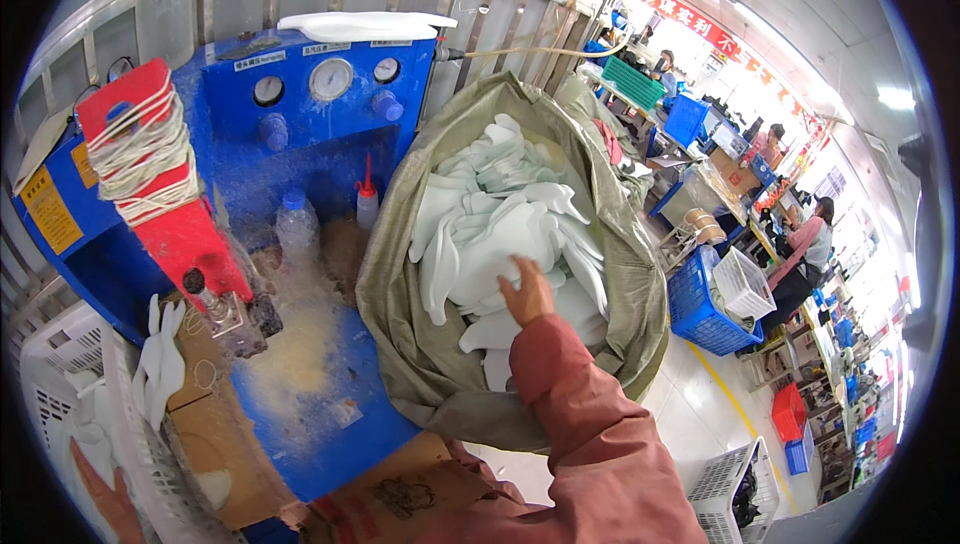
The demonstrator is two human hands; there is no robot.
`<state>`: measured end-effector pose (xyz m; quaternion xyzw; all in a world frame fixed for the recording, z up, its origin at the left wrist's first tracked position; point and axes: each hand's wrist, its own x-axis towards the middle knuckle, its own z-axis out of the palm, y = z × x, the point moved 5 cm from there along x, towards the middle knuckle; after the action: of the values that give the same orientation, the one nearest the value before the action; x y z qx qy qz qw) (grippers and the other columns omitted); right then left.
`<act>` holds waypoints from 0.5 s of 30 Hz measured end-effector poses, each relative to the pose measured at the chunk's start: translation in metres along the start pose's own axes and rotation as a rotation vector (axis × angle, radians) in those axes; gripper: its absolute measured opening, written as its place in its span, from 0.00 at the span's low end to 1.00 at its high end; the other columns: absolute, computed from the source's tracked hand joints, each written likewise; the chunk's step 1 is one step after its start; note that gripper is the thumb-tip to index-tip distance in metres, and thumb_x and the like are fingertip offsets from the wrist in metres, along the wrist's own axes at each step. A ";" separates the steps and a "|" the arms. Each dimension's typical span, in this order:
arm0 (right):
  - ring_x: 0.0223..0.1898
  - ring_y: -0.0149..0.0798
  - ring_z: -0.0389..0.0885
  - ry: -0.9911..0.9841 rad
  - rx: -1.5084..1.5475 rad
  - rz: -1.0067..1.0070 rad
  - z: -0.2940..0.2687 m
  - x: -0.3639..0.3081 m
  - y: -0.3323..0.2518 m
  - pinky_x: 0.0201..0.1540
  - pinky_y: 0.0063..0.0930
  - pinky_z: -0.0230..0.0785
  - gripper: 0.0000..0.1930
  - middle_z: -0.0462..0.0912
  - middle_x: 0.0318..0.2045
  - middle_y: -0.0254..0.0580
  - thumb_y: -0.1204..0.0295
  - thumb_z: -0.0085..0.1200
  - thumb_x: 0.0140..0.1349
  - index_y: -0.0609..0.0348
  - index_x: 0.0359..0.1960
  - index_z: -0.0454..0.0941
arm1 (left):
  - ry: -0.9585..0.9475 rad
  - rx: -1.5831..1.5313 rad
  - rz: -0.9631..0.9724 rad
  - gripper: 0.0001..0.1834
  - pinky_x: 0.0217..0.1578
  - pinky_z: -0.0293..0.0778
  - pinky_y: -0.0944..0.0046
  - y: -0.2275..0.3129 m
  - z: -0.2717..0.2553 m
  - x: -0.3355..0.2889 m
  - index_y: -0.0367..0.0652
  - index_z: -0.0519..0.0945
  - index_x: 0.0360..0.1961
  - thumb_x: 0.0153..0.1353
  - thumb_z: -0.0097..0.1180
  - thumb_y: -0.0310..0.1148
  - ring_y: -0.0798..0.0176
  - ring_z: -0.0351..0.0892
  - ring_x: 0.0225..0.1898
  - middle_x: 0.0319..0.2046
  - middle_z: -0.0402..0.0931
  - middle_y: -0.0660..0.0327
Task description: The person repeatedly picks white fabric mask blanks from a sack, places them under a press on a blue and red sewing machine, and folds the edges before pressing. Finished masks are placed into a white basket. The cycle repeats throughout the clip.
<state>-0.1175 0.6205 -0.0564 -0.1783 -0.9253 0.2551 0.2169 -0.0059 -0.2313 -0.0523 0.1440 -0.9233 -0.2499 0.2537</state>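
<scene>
A large olive-green woven sack (pixel 625 344) stands open in front of me, filled with a loose heap of white, flat, curved insole-shaped pieces (pixel 500 244). My right hand (pixel 530 294) reaches into it, fingers apart, resting on or just over the pieces; no piece is clearly gripped. Down at the lower left, my left hand (pixel 108 496) is stretched out flat inside a white slotted plastic basket (pixel 130 399), beside more white pieces (pixel 90 439). Its fingers look extended, and nothing shows in its grasp. A few similar pieces (pixel 160 359) lean at the basket's inner edge.
Left of the sack stands a blue machine (pixel 320 124) with gauges and knobs, and a red arm (pixel 190 244) wound with white cord. A clear bottle (pixel 295 224) and a red-tipped bottle (pixel 367 199) stand in its dusty recess. Blue basket (pixel 705 304) and seated people are at right.
</scene>
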 end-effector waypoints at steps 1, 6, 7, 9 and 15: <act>0.65 0.62 0.72 0.135 -0.106 -0.049 -0.002 0.006 0.009 0.67 0.45 0.67 0.34 0.72 0.65 0.60 0.67 0.65 0.62 0.62 0.69 0.68 | -0.069 -0.451 -0.121 0.46 0.78 0.45 0.53 0.015 0.019 -0.016 0.46 0.52 0.81 0.64 0.59 0.25 0.52 0.50 0.80 0.81 0.51 0.57; 0.63 0.61 0.75 0.131 -0.134 0.113 0.014 0.033 0.047 0.64 0.47 0.71 0.40 0.73 0.64 0.62 0.65 0.67 0.59 0.64 0.71 0.64 | -0.397 -0.185 0.058 0.47 0.76 0.50 0.53 0.117 0.085 -0.057 0.43 0.53 0.80 0.59 0.55 0.16 0.47 0.55 0.77 0.79 0.54 0.51; 0.63 0.61 0.75 0.129 -0.133 0.120 0.017 0.034 0.048 0.64 0.47 0.71 0.40 0.73 0.63 0.62 0.64 0.68 0.59 0.64 0.71 0.64 | -0.458 -0.222 0.022 0.48 0.76 0.52 0.52 0.127 0.097 -0.064 0.43 0.53 0.80 0.59 0.55 0.15 0.46 0.57 0.77 0.79 0.54 0.50; 0.62 0.62 0.76 0.136 -0.127 0.122 0.019 0.034 0.048 0.63 0.48 0.71 0.41 0.74 0.62 0.61 0.64 0.68 0.58 0.64 0.72 0.65 | -0.452 -0.229 0.136 0.48 0.75 0.54 0.51 0.147 0.116 -0.071 0.43 0.53 0.80 0.59 0.55 0.16 0.45 0.59 0.75 0.78 0.55 0.48; 0.49 0.55 0.81 0.198 -0.075 0.074 0.019 0.023 0.046 0.52 0.45 0.75 0.29 0.80 0.48 0.52 0.64 0.72 0.56 0.56 0.59 0.77 | -0.519 -0.170 0.181 0.46 0.72 0.60 0.50 0.150 0.141 -0.088 0.40 0.54 0.79 0.59 0.57 0.18 0.43 0.65 0.72 0.76 0.59 0.46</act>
<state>-0.1362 0.6604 -0.0891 -0.2445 -0.9011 0.2092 0.2908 -0.0297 -0.0169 -0.1120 -0.0298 -0.9422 -0.3312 0.0412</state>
